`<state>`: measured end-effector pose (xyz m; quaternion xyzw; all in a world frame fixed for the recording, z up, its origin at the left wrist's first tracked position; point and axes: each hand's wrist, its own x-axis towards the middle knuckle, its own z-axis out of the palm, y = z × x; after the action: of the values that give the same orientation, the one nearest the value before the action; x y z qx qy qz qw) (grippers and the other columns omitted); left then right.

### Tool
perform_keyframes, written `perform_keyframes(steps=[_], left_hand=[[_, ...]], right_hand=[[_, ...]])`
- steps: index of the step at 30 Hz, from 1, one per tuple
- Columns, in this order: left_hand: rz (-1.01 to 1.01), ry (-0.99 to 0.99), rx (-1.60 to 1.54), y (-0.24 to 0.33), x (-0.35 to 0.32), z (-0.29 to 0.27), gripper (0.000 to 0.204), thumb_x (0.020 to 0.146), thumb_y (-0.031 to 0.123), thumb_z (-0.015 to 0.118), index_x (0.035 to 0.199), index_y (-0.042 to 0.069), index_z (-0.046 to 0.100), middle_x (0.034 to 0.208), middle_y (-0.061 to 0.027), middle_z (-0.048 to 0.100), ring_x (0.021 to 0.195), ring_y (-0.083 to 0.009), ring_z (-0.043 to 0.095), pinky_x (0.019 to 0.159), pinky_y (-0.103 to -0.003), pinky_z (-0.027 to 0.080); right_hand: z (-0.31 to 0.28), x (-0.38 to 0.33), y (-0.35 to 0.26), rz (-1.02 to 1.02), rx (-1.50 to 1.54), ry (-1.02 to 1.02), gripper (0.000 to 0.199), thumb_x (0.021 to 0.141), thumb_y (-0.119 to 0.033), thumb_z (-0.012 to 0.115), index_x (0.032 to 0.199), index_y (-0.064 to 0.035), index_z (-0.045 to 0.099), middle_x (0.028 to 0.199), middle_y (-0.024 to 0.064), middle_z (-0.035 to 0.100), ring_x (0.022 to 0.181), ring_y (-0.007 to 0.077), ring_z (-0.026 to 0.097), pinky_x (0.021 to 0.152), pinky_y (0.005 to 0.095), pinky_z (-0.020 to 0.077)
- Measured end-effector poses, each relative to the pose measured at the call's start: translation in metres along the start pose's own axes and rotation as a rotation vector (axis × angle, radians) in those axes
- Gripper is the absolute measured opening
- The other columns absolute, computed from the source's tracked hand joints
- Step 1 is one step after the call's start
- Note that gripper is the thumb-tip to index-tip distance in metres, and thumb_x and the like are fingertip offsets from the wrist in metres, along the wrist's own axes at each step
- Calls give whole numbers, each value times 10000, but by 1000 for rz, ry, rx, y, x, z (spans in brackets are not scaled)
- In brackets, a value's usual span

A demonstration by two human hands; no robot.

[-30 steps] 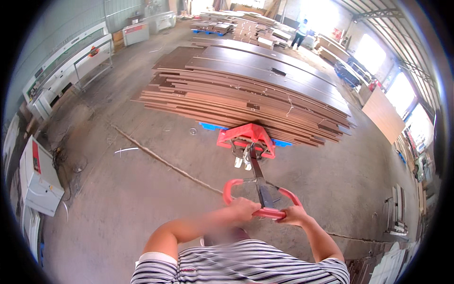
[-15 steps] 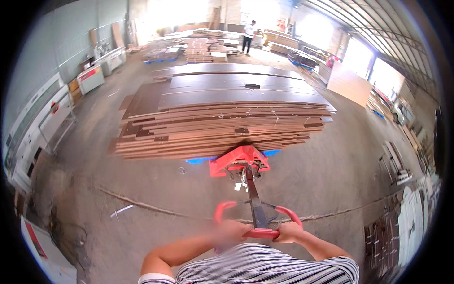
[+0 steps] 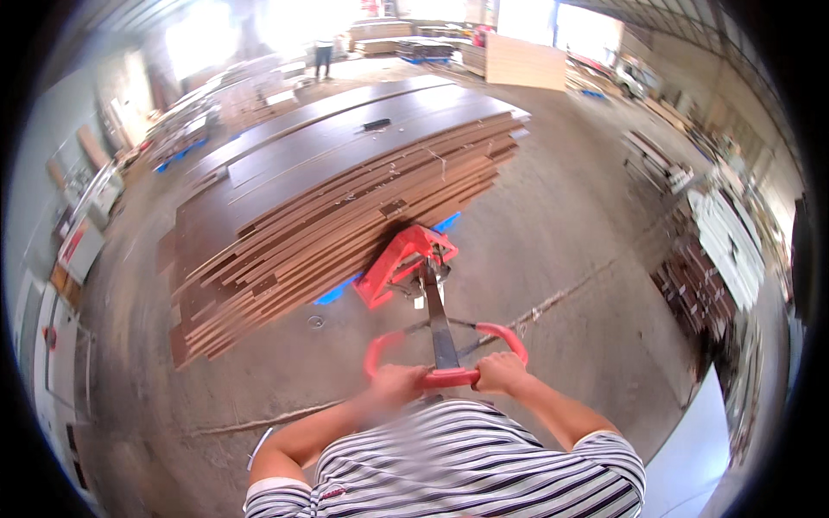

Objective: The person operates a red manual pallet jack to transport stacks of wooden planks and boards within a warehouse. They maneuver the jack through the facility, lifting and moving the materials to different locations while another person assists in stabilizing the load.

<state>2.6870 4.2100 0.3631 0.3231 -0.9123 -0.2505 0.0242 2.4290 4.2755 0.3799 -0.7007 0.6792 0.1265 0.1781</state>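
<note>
Both my hands hold the red loop handle [image 3: 452, 377] of a pallet jack [image 3: 406, 259]. My left hand [image 3: 397, 385], partly smeared, wraps the left side of the grip bar, and my right hand [image 3: 501, 373] wraps its right side. A dark shaft [image 3: 439, 324] runs from the handle to the red jack body. The jack stands under a blue pallet [image 3: 337, 291], of which only small parts show. On it lies a wide, uneven stack of brown boards [image 3: 345, 203] with dark, glossy top panels. A small black object [image 3: 376, 125] rests on top.
Dark board bundles [image 3: 695, 285] and white panels [image 3: 728, 242] lie along the right. A white sheet [image 3: 691, 445] is at lower right. Machines [image 3: 82, 250] line the left wall. A person [image 3: 323, 59] stands at the back near more stacks. A large tan panel [image 3: 525, 62] stands upright behind.
My view has turned to the right, so the board stack and jack now sit further left and slanted. Both hands keep their grip on the handle.
</note>
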Motion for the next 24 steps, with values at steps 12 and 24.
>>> perform_keyframes(steps=[12,24], left_hand=[[77,-69,93,-124,-90,-45,299,801,410,649,912,133,655,830,-107,695,793,-332,676,701,-480,515],[114,-38,81,-146,-132,-50,293,747,341,700,960,141,676,842,-117,691,804,-341,672,718,-478,511]], right_hand=[[9,1,-186,209,56,88,283,737,-269,599,922,-117,750,942,144,725,911,317,704,780,438,550],[21,-9,-235,264,194,83,252,754,-285,618,887,-109,739,917,138,722,879,325,701,756,444,548]])
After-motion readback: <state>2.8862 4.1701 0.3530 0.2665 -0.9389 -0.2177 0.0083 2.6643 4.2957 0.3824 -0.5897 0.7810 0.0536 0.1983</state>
